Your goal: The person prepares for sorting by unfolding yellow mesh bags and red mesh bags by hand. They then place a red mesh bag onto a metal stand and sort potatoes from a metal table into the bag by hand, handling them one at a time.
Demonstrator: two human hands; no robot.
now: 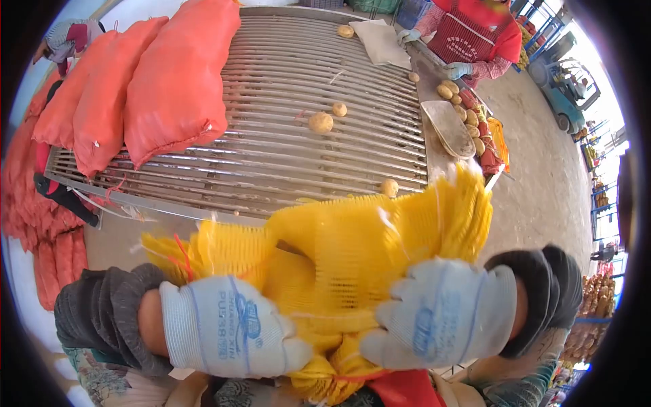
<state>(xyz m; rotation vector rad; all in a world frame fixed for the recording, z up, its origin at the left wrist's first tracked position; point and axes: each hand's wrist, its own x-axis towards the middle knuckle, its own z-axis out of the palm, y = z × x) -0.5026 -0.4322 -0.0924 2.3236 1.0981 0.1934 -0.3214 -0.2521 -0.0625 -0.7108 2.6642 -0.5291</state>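
Observation:
A yellow mesh sack (339, 264) is bunched up in front of my body, its frayed ends sticking out to both sides and slightly blurred. My left hand (241, 329), in a white glove with blue print, is closed on the sack's lower left part. On the lower right part, my right hand (434, 319) grips the same mesh in a matching glove. Some of my fingertips are hidden in the folds. Beyond the sack lies a slatted metal sorting table (285, 163). A few potatoes rest on its bars, one large potato (321, 123) near the middle.
Full red mesh sacks (180, 81) lie on the table's left end, with more piled below. A metal scoop (447, 129) sits at the right edge beside several potatoes. Across the table stands a gloved co-worker (468, 41) near a white cloth (381, 42). A forklift (563, 88) is farther right.

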